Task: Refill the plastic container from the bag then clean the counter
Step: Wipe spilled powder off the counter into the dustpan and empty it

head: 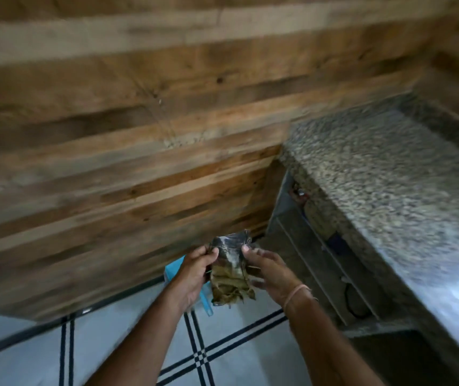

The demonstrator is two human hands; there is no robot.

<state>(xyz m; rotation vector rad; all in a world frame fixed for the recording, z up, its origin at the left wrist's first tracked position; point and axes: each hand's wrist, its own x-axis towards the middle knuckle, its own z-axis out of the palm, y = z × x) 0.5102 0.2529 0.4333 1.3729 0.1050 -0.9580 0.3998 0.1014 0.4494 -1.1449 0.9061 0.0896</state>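
Clear crumpled bag [229,270] of dry olive-brown leaves, pinched by left hand [195,274] and right hand [270,271]

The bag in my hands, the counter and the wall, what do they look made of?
The bag looks like thin clear plastic film: it crinkles, glints, and shows dried leaves inside. The counter seems polished granite or similar stone, speckled grey with a glossy sheen. The wall appears to be unpainted wooden planks, with visible grain and knots.
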